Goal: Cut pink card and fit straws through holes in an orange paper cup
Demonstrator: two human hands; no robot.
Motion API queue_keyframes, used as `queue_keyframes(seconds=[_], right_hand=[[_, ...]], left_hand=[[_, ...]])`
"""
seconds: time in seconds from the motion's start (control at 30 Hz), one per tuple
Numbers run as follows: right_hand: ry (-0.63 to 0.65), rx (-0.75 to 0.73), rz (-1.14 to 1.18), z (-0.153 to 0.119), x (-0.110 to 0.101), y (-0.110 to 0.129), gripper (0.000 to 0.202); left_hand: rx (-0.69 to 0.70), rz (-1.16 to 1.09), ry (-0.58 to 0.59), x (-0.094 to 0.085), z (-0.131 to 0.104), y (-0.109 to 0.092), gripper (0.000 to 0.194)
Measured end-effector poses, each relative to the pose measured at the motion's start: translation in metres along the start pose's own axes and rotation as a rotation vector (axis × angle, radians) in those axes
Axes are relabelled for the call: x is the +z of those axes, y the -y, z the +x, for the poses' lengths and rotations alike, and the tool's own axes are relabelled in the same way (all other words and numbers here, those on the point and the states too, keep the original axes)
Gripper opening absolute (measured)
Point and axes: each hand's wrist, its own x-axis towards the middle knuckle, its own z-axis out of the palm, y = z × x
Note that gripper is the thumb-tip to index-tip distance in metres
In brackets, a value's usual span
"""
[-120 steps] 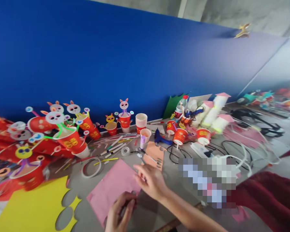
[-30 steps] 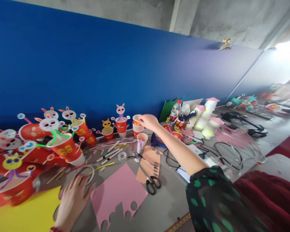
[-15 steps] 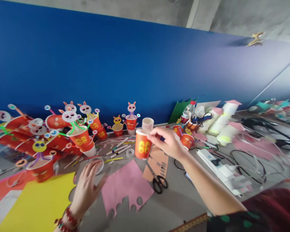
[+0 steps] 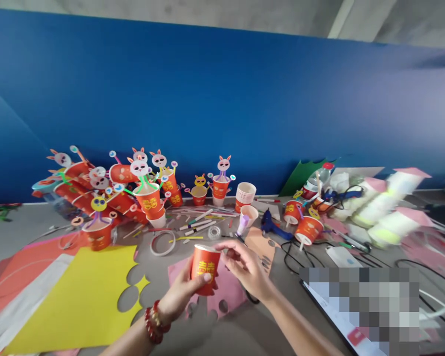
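A red paper cup with gold characters stands nearly upright above the table. My left hand wraps round its lower side, the thumb across the front. Beside the rim, my right hand has its fingers bent and apart; the index fingertip reaches the cup's upper edge, and contact there is hard to tell. Below both hands lies a pink sheet with round cut-outs. An orange sheet with cut-outs is partly hidden behind my right hand. Scissors handles show only in part under my right wrist.
Red cup figures with animal faces crowd the back left. Behind my hands are stacked paper cups, markers, a tape roll and a blue glue gun. Yellow sheet lies left; cables and white rolls lie right.
The cup has come down and nearer, from my right hand's pinch at the rim into my left hand, which was empty over the table. The view has swung left.
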Motion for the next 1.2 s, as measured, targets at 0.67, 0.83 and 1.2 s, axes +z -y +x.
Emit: queue_keyframes(seconds=[0.67,0.83,1.2], right_hand=[[0.036,0.272,-0.947,-0.039,-0.02,-0.065,0.007],[-0.075,0.304,-0.817,-0.044,-0.03,-0.06,0.013],[-0.155,0.407,0.343,-0.038,-0.007,-0.035,0.03]], left_hand=[[-0.174,-0.411,-0.052,-0.016,0.01,0.019,0.049],[-0.1,-0.383,0.017,-0.017,0.008,0.018,0.046],[-0.122,-0.152,0.34,-0.006,-0.008,0.018,0.066]])
